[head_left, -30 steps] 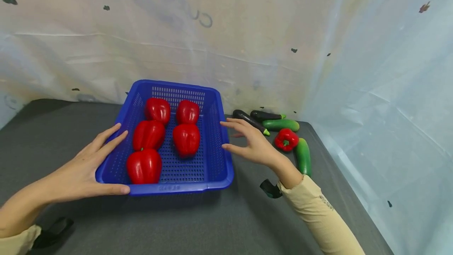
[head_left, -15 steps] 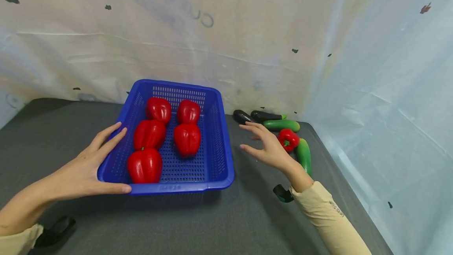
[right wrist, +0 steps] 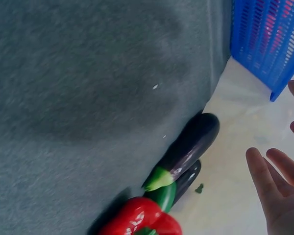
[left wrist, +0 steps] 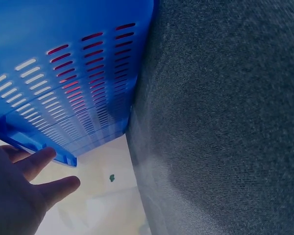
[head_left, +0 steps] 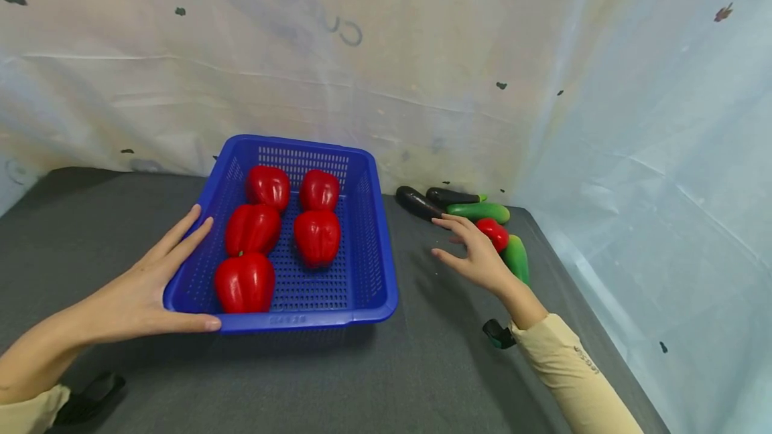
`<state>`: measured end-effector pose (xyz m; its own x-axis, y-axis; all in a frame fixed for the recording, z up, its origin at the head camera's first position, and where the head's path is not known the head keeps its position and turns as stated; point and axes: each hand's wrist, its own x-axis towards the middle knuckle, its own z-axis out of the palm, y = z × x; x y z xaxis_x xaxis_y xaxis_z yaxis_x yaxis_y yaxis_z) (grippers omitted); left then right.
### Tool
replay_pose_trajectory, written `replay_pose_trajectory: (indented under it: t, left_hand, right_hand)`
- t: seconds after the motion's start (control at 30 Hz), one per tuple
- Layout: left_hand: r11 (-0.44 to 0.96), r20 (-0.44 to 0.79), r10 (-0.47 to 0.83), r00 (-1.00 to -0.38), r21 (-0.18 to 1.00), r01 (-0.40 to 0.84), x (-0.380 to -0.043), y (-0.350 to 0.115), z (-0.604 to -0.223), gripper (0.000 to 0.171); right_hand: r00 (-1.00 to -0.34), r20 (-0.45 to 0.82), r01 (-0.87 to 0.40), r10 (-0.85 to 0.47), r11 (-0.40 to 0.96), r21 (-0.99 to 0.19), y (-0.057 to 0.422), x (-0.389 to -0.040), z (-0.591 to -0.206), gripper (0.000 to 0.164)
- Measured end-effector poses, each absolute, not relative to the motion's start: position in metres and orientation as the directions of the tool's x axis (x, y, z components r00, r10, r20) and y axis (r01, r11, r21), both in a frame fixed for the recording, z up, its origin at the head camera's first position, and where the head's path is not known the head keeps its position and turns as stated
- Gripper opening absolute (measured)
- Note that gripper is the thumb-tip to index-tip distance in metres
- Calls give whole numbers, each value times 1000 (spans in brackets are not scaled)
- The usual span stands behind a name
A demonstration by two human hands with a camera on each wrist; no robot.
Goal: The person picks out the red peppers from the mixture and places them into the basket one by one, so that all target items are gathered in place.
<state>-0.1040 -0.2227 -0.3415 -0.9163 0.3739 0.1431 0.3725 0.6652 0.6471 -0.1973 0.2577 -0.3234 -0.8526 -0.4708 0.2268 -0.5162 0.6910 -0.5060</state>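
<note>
A blue plastic basket [head_left: 368, 286] holds several red bell peppers [head_left: 316, 238]. Splayed over its near left corner is my left hand [head_left: 141, 293], thumb along the front rim and fingers at the left rim. The left wrist view shows those fingers [left wrist: 59, 190] fairly straight beside the slotted basket wall [left wrist: 88, 63]. My right hand [head_left: 476, 256] hovers right of the basket with loosely bent fingers and holds nothing. Just beyond it lies another red bell pepper [head_left: 494, 233], partly hidden by the hand. An eggplant [right wrist: 188, 147] lies close by in the right wrist view.
A second eggplant [head_left: 455, 197] and a cucumber [head_left: 479, 213] lie at the back right of the dark grey table [head_left: 386, 380]. Another cucumber [head_left: 516, 260] is nearer. Plastic sheeting [head_left: 386, 52] rises behind the table and along its right side.
My right hand has moved away from the basket's right rim, rightward toward the loose vegetables. The left hand and the basket have stayed in place.
</note>
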Motion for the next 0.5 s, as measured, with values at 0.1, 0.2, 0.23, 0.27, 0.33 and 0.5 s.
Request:
replay_pose_trajectory:
  t: [0.1, 0.2, 0.23, 0.27, 0.33, 0.5]
  left_hand:
    - [664, 142, 376, -916, 648, 373, -105, -223, -342, 124]
    - [662, 142, 376, -916, 650, 373, -104, -223, -342, 124]
    - [663, 140, 374, -917, 651, 369, -104, -223, -342, 124]
    - [662, 140, 374, -917, 652, 369, -104, -223, -342, 124]
    - [661, 140, 373, -917, 654, 368, -103, -222, -342, 123]
    - [655, 142, 374, -917, 659, 369, -102, -222, -342, 123]
  right_hand:
    - [-849, 239, -524, -471, 693, -496, 262, -198, -326, 55]
    - [-844, 252, -533, -473, 691, -489, 266, -198, -328, 55]
    - [-843, 255, -536, -474, 690, -487, 267, -198, -328, 55]
    - [-842, 256, -537, -475, 690, -484, 268, -198, -329, 55]
    - [-841, 256, -539, -477, 694, -478, 271, -199, -330, 56]
    - [-848, 248, -528, -469, 709, -467, 278, -201, -333, 55]
